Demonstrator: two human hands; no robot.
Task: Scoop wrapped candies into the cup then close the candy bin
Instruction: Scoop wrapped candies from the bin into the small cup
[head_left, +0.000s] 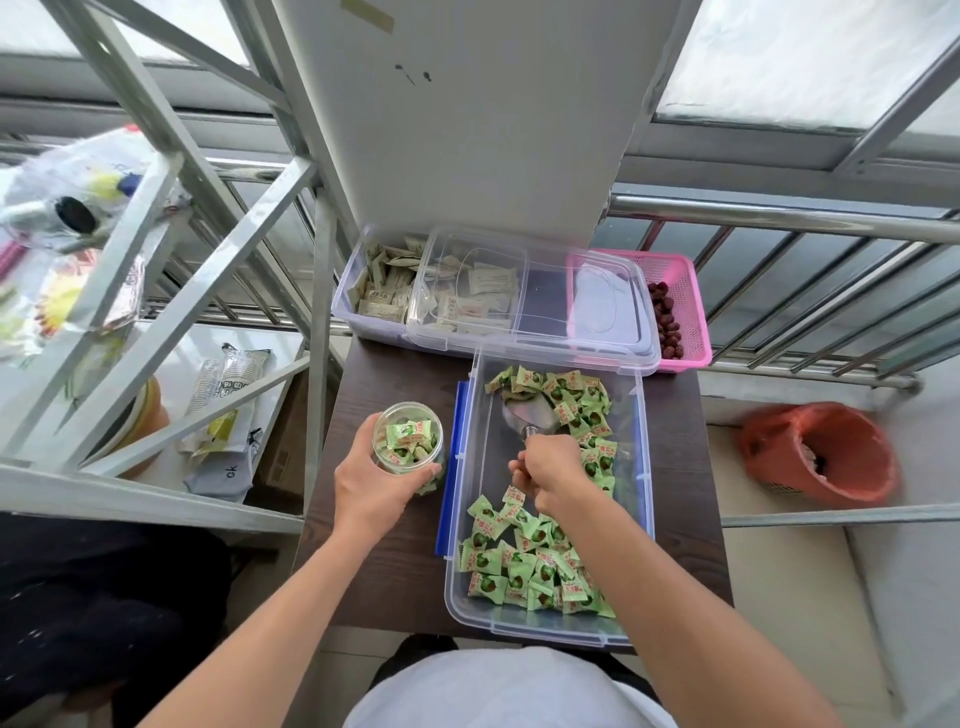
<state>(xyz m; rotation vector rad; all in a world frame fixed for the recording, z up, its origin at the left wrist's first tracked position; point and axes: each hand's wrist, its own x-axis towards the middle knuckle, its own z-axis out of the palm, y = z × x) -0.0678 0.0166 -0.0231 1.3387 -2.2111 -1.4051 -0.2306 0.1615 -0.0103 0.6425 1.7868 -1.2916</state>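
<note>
On the dark table (395, 571) stands one clear, open bin (641, 499) with blue clasps. It holds green wrapped candies (519, 566) in two heaps, one far and one near, too many to count. The right hand (550, 470) is curled round the handle of one metal scoop (522, 415), whose blade lies against the far heap. Just left of the bin, the left hand (371, 486) grips one clear cup (408, 434), upright on the table and partly filled with the same candies. Behind, one clear lid (571, 312) lies across a second bin of pale packets (353, 291) and one pink basket (680, 291).
</note>
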